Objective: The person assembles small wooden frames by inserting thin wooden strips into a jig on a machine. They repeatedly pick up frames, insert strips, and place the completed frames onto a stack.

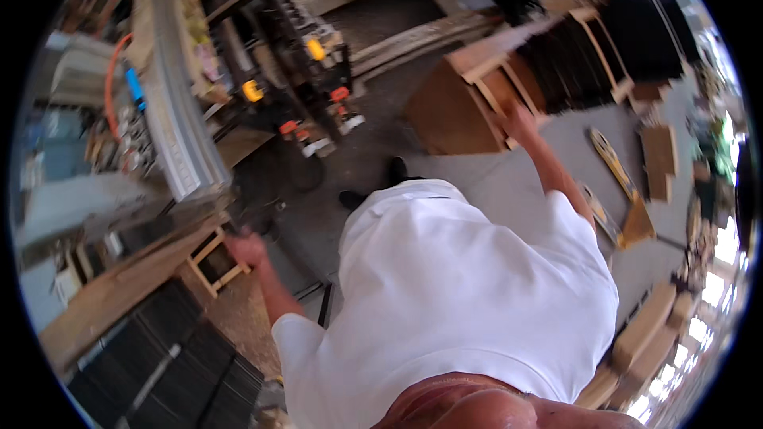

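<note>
On the left, my left hand [248, 250] is closed at the edge of a small light wooden frame [208, 278] with a crossbar. Motion blurs its fingertips. My right hand [518, 121] reaches forward to the right and is against another light wooden frame [482, 89], at the near end of a row of dark slats or panels [560, 70]. Blur hides how its fingers lie. Beside that frame is a large brown board or box side [445, 111].
A long grey metal rail [176, 123] runs along the left bench. Clamps with orange ends [292, 129] and yellow parts [253, 91] stand ahead. Stacked black panels [159, 357] lie at lower left. A yellow pallet jack [616, 163] and cardboard boxes [645, 322] are on the right.
</note>
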A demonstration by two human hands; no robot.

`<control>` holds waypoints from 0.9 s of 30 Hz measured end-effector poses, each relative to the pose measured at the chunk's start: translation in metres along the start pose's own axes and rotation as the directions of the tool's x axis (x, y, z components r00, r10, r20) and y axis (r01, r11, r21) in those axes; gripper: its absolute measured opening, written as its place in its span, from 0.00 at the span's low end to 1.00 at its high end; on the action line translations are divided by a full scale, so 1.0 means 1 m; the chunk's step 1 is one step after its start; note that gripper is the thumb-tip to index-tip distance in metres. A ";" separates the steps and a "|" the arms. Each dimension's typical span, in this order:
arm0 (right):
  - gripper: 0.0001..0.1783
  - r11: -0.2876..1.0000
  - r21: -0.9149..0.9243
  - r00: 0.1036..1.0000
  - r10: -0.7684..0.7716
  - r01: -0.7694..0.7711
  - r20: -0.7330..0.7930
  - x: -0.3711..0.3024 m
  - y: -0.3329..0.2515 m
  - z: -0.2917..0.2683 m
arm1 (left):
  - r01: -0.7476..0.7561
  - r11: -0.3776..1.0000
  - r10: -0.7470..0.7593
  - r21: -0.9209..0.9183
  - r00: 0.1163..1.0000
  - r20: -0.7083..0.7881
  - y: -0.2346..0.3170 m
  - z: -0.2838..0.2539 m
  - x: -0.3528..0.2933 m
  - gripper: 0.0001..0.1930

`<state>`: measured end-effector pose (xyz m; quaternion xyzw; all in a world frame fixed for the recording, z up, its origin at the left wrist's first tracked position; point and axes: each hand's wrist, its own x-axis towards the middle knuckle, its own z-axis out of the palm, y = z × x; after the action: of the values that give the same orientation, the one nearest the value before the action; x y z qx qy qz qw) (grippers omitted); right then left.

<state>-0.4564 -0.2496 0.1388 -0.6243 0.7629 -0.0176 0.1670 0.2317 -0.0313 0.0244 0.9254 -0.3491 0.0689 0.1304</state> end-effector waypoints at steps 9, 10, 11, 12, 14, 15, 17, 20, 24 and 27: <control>0.17 0.969 0.139 0.957 -0.165 0.202 -0.239 0.015 0.020 0.021 | 0.177 0.476 0.186 -0.862 0.937 0.295 0.254 -0.013 -0.037 0.15; 0.16 0.961 0.176 0.955 -0.169 0.215 -0.244 0.020 0.020 0.015 | 0.167 0.452 0.216 -0.876 0.933 0.289 0.282 -0.025 -0.025 0.16; 0.16 0.952 0.213 0.954 -0.166 0.221 -0.250 0.024 0.021 0.008 | 0.181 0.441 0.214 -0.879 0.930 0.298 0.315 -0.046 -0.011 0.16; 0.15 0.931 0.264 0.948 -0.182 0.252 -0.262 0.027 0.016 -0.003 | 0.193 0.428 0.209 -0.883 0.929 0.304 0.343 -0.059 0.005 0.16; 0.14 0.875 0.357 0.930 -0.230 0.327 -0.287 0.030 -0.008 -0.030 | 0.080 0.399 0.256 -0.913 0.947 0.195 0.362 -0.039 0.052 0.19; 0.14 0.850 0.385 0.919 -0.251 0.360 -0.304 0.030 -0.020 -0.042 | 0.147 0.314 0.240 -0.938 0.944 0.228 0.374 -0.030 0.078 0.20; 0.14 0.803 0.434 0.899 -0.269 0.408 -0.347 0.028 -0.044 -0.063 | 0.298 0.163 0.231 -0.941 0.915 0.330 0.407 -0.028 0.122 0.24; 0.14 0.748 0.502 0.887 -0.257 0.434 -0.383 0.026 -0.065 -0.076 | 0.507 -0.018 0.256 -0.862 0.836 0.486 0.452 -0.035 0.179 0.34; 0.14 0.736 0.473 0.862 -0.310 0.484 -0.400 0.024 -0.102 -0.093 | 0.602 -0.282 0.133 -0.747 0.795 0.591 0.476 0.001 0.257 0.39; 0.14 0.780 0.431 0.879 -0.315 0.454 -0.358 0.027 -0.130 -0.106 | 0.584 -0.457 0.053 -0.671 0.771 0.635 0.497 0.013 0.282 0.39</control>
<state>-0.3669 -0.3236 0.2628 -0.6942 0.6017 -0.3330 0.2124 0.1120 -0.5712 0.1700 0.4508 0.0048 -0.4670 0.7607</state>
